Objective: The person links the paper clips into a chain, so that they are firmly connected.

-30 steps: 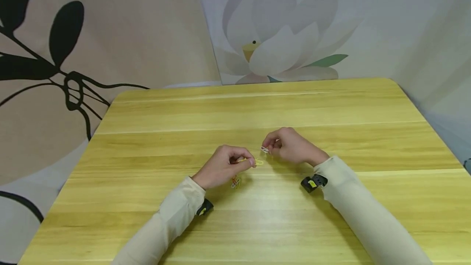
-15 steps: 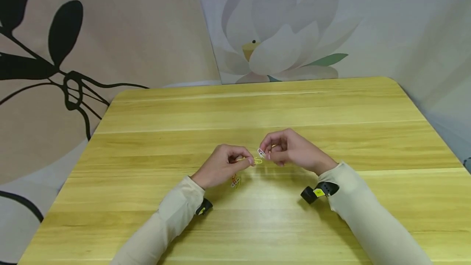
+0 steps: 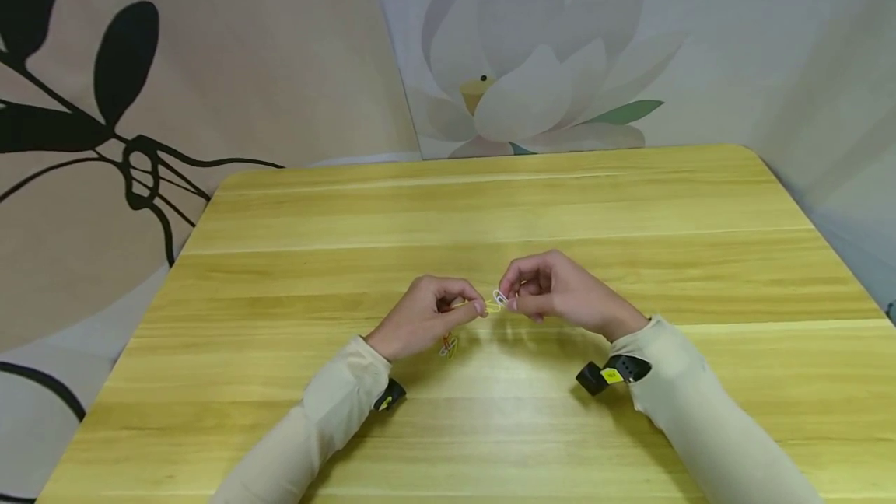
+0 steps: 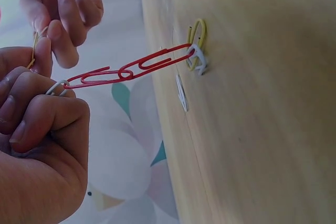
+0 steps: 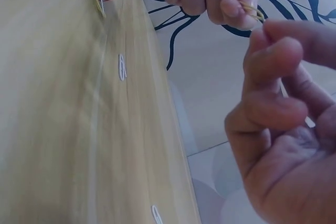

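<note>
My left hand (image 3: 428,316) pinches a yellow paper clip (image 3: 493,307) between thumb and index finger, its looped end sticking out to the right. From that hand hangs a chain of paper clips. In the left wrist view it runs from a white clip (image 4: 56,87) partly hidden by the fingers, through two linked red clips (image 4: 155,60), to a white clip (image 4: 198,59) and a yellow one (image 4: 200,29) near the tabletop. My right hand (image 3: 563,295) pinches a white paper clip (image 3: 500,298) that overlaps the yellow clip's end. In the right wrist view the fingers hide most of this white clip.
Loose white paper clips lie on the wooden table (image 3: 350,216); the right wrist view shows one (image 5: 122,67) near the chain and another (image 5: 156,214) lower down. Behind the table's far edge hangs a printed cloth (image 3: 280,61) with leaves and a flower.
My right hand has brought the white clip from just above and right of the yellow clip down onto its end, the wrist turning and shifting toward me. The left hand has stayed nearly still.
</note>
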### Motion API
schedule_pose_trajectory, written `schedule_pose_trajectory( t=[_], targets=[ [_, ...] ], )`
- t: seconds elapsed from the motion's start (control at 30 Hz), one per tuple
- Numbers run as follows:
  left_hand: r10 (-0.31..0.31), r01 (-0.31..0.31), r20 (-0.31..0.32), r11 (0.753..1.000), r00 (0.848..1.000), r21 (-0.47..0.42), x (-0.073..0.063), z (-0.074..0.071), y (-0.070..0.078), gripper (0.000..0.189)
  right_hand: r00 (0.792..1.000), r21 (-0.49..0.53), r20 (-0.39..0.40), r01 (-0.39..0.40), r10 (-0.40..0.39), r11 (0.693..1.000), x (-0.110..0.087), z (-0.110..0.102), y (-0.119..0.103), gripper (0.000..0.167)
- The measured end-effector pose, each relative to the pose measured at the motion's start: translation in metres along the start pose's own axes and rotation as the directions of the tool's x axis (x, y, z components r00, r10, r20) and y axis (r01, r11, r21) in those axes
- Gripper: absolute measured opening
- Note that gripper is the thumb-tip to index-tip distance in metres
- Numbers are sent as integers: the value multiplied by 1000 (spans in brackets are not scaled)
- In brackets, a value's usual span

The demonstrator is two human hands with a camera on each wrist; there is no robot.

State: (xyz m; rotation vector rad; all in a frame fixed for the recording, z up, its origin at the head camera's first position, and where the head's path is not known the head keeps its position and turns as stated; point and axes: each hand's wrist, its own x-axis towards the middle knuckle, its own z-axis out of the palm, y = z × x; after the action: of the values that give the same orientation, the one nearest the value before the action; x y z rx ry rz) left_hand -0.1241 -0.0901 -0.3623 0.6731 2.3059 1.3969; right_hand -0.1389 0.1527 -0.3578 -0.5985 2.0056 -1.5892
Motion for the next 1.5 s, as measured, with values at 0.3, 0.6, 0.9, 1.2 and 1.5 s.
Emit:
schedule_pose_trajectory(
  t=[0.3,0.6,0.9,1.2,1.5],
  targets=[
    [5,-5,-3,1000,1000,26,0,3,0,16,1000,-25,-14,14,-14,1000,-3,2,-1,8],
    [9,-9,4,1000,1000,29,2,3,4,16,999,-68,-32,30,-32,997,-5,3,-2,6],
    [-18,18,-3,1000,1000,-4,1,3,7,18,993,-203,-61,85,-99,975,-8,7,-3,2],
    [-13,13,-28,1000,1000,-6,1,2,8,19,989,-265,-60,113,-134,958,-12,6,0,6],
    [-39,40,6,999,999,-36,2,1,7,20,995,-254,-53,67,-83,965,-12,3,1,9]
  ],
)
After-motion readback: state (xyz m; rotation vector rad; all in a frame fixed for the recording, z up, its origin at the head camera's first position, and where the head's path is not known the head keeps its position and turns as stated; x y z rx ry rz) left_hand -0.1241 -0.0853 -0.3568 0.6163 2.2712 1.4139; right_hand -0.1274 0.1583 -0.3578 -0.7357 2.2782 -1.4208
